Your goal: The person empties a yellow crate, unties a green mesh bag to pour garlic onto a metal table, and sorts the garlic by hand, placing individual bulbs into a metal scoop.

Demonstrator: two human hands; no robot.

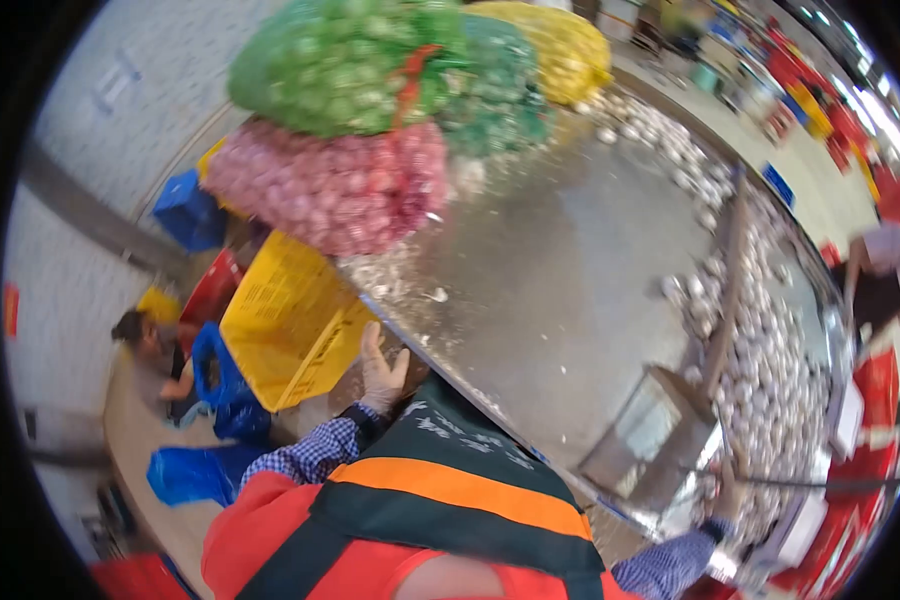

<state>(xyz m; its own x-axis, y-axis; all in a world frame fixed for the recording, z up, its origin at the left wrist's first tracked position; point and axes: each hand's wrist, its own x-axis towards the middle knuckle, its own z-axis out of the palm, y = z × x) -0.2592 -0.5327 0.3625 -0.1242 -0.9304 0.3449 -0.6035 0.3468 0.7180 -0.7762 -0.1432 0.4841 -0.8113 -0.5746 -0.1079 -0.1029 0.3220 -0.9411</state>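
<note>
My left hand [383, 375], in a pale glove, is held up beside the metal table's near edge, close to a yellow crate [295, 320]. Its fingers are spread and nothing is in them. At the lower right, my right hand [732, 490] is at the side of a metal box-like scoop [650, 435] on the metal table [560, 290]. Its fingers are blurred and partly hidden, so their grip cannot be made out. White garlic bulbs [775, 400] lie in a heap right beside that hand.
Net sacks of bulbs, one green [355, 65], one pink [330, 185] and one yellow [560, 50], stand at the table's far left end. A wooden bar [730, 290] borders the heap. One person [155, 350] is at left, another [880, 265] at right.
</note>
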